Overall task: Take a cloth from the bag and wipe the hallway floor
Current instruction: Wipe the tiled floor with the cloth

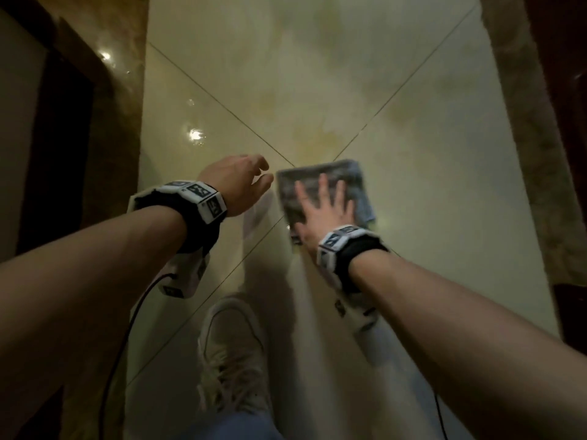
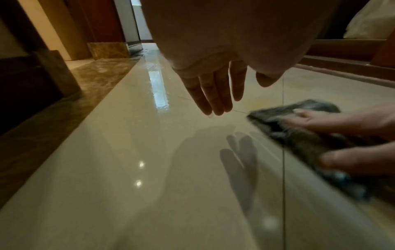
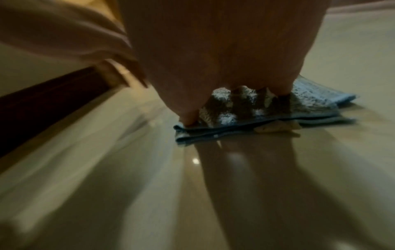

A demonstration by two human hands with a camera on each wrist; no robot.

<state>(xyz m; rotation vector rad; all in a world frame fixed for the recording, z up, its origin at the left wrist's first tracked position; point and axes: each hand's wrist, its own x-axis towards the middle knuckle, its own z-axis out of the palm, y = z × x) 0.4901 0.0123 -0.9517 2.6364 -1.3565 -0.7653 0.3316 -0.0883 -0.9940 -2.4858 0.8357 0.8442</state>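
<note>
Head view, right hand: the right hand (image 1: 324, 206) lies flat on the cloth (image 1: 320, 185), fingers spread and straight, palm down. It pinches nothing; the spread probably distributes pressure over the whole fold.
Head view, cloth: folded, grey with a blue edge, flat on the floor (image 1: 428, 201) just beside the crossing of the tile joints (the bag is in no view).
Head view, left hand: the left hand (image 1: 238, 182) hovers to the left of the cloth, near it but apart, loosely open and holding nothing. Likely kept free for balance.
Head view, stance: a light shoe (image 1: 232, 350) stands on the tile below the hands, so the person is bent low over the work.
Left wrist view, left hand: straight relaxed fingers (image 2: 215, 94) hang above the glossy floor without touching it; their reflection shows beneath.
Left wrist view, cloth: blurred at the right edge under the other hand (blur suggests a stroke in progress).
Right wrist view, contact: fingertips press into the pile of the cloth; stacked blue layers show at its near edge, confirming the fold.
Stage, judged: cloth fetched; wiping under way.
</note>
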